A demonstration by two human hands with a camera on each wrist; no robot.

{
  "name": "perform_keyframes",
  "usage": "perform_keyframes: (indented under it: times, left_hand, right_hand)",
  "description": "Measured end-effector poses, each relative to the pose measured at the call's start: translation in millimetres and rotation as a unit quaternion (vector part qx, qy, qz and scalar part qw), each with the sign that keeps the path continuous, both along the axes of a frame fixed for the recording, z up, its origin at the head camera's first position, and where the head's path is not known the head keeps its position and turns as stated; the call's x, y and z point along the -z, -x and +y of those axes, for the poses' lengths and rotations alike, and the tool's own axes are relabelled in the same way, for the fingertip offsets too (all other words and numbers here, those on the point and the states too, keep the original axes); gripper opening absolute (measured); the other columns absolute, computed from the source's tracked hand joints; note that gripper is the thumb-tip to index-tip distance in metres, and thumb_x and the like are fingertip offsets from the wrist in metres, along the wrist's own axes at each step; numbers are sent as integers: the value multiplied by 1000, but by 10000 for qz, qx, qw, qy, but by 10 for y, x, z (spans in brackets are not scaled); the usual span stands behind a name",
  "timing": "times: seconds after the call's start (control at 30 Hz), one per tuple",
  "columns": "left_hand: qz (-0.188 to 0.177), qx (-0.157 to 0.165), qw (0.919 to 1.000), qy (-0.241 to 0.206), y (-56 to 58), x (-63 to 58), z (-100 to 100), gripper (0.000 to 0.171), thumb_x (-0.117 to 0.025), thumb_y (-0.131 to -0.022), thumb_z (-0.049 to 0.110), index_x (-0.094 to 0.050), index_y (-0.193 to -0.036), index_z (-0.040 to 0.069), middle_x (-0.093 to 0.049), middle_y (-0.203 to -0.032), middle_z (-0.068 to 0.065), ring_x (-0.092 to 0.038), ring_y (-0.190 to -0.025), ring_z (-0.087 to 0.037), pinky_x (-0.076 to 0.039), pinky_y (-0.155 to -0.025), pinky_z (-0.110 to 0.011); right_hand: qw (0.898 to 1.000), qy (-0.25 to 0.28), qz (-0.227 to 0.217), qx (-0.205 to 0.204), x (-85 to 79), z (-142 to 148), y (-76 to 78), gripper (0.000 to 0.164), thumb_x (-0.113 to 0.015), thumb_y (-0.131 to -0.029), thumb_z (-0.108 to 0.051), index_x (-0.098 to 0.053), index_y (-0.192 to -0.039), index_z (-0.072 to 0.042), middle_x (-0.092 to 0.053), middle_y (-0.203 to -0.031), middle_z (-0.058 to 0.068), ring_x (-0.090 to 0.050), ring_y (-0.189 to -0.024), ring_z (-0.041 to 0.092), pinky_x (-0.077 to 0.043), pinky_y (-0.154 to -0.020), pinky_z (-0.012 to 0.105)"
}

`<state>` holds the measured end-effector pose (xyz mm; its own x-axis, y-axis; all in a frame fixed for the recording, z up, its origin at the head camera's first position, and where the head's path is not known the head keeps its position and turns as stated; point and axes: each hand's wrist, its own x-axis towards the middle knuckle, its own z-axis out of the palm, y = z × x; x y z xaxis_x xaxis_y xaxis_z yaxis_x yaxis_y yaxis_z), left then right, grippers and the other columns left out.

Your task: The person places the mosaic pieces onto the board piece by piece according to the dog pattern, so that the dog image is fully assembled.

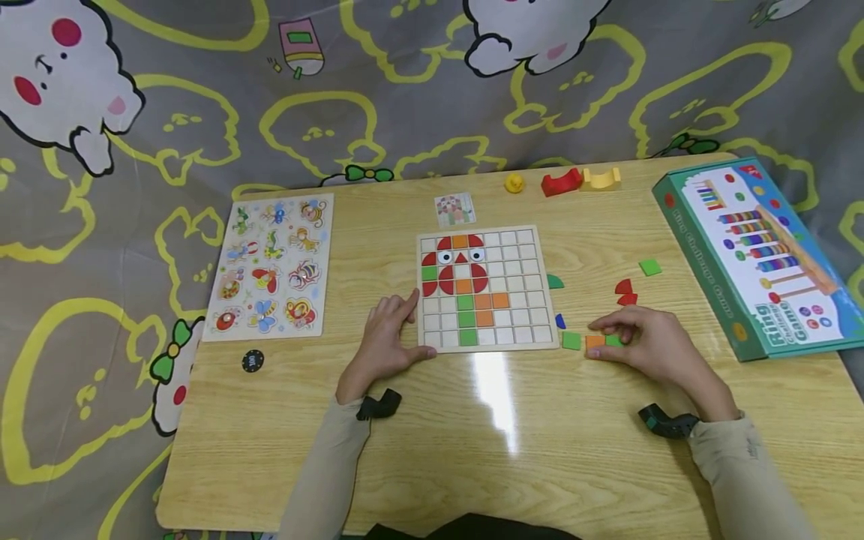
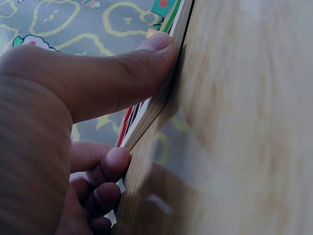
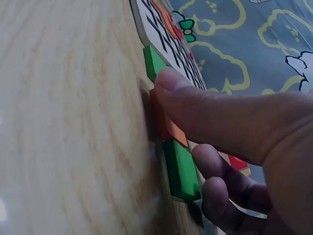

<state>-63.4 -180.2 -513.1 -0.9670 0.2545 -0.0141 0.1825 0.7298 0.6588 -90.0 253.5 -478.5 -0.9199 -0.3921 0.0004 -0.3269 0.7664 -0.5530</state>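
A light wooden grid board (image 1: 545, 327) lies in the middle of the table, partly filled with red, orange and green tiles and two eye-like pieces. My left hand (image 1: 388, 334) touches the board's lower left corner, thumb and index finger spread along its edges. In the left wrist view the thumb (image 2: 142, 68) presses against the board's rim (image 2: 149, 112). Right of the board, my right hand (image 1: 644, 341) pinches an orange square tile (image 1: 595, 341); the index fingertip's contact is hidden in the right wrist view. Green square tiles (image 1: 571, 340) (image 3: 182, 169) lie on either side of it.
Loose red pieces (image 1: 624, 287), another green tile (image 1: 650, 267), a green half-round (image 1: 555, 281) and a blue piece (image 1: 560, 321) lie nearby. A pattern card (image 1: 455, 209) is behind the board. An insect puzzle (image 1: 324, 262) and black chip (image 1: 253, 361) are left; a game box (image 1: 749, 300) is right.
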Motion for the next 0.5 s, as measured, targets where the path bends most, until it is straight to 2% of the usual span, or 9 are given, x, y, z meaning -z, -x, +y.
perform_keyframes:
  times: [0.27, 0.5]
  left_hand:
    - [46, 0, 10000, -25, 3, 10, -2, 108, -89, -67, 46, -34, -154, 10, -43, -95, 4, -34, -92, -16, -26, -83, -33]
    - [80, 22, 10000, -22, 7, 2, -7, 108, -89, -68, 47, -35, -154, 11, -44, -95, 3, -34, -93, -16, -26, -83, -33]
  right_hand:
    - [9990, -401, 14, 200, -42, -38, -57, 28, -89, -70, -38, -73, -87, -23, -62, -77, -7, -47, -66, 11, -37, -60, 28]
    - [9994, -62, -55, 340, -28, -61, 2, 24, -85, -77, -32, -65, -83, -20, -59, -71, -6, -50, -62, 9, -39, -57, 24]
